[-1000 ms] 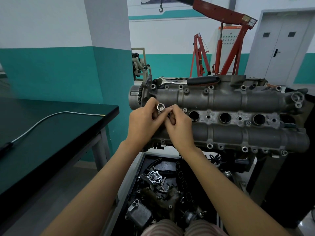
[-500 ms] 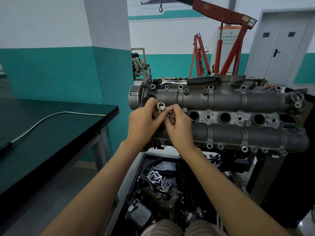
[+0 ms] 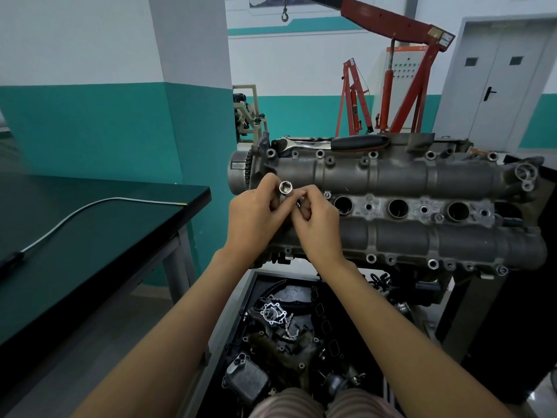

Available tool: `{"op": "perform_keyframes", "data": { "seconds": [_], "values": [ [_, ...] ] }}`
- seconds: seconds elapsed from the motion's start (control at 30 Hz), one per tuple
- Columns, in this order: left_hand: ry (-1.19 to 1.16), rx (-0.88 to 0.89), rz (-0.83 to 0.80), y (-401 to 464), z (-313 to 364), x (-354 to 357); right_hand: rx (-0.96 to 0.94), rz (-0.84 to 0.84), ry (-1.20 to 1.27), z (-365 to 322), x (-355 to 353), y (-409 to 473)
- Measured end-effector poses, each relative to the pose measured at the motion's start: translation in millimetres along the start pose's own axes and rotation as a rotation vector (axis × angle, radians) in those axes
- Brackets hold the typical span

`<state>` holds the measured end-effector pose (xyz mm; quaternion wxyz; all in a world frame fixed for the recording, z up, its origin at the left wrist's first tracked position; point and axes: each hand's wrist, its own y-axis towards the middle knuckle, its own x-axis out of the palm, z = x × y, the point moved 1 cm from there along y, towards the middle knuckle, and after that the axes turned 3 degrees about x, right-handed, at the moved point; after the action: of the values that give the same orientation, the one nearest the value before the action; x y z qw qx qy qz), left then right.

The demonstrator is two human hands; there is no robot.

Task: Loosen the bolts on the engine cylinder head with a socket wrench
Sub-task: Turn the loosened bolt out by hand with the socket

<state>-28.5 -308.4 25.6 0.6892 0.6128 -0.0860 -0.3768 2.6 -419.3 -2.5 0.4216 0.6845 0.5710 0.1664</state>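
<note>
The grey engine cylinder head point(image 3: 401, 176) lies across a stand in front of me, with bolts along its edges and open round wells down its middle. My left hand point(image 3: 253, 218) holds a shiny silver socket point(image 3: 285, 187) with its open end facing up. My right hand point(image 3: 319, 224) pinches the lower part of that socket against the left hand's fingers. Both hands hover over the left end of the head. A ratchet wrench point(image 3: 334, 143) with a black handle rests on the far top edge of the head, untouched.
A dark green workbench point(image 3: 90, 236) with a grey cable point(image 3: 75, 214) stands to my left. A tray of loose engine parts point(image 3: 286, 342) lies below the head. A red engine hoist point(image 3: 401, 73) and a grey door point(image 3: 497, 79) stand behind.
The hands stay together over the head's left end; the socket has shifted only slightly between the fingers.
</note>
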Motion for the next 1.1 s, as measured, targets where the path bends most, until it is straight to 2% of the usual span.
{"op": "perform_keyframes", "data": {
  "seconds": [0.27,0.47,0.77,0.97,1.1],
  "values": [
    [0.012,0.024,-0.037,0.0,1.8,-2.4,-0.062,-0.014,-0.021,-3.7,-0.9,-0.4],
    [0.013,-0.005,-0.006,0.2,0.8,-0.6,0.009,0.003,-0.042,0.3,1.5,1.4],
    [0.036,0.059,-0.036,-0.3,0.7,-1.7,-0.074,-0.011,0.006,-2.7,-1.2,-0.4],
    [0.027,0.020,-0.005,0.4,-1.0,-0.4,0.015,0.006,0.006,1.1,0.7,0.2],
    [0.025,0.035,-0.014,-0.3,-0.2,-0.8,-0.036,-0.005,0.020,-0.1,0.1,-1.0]
  ]
}}
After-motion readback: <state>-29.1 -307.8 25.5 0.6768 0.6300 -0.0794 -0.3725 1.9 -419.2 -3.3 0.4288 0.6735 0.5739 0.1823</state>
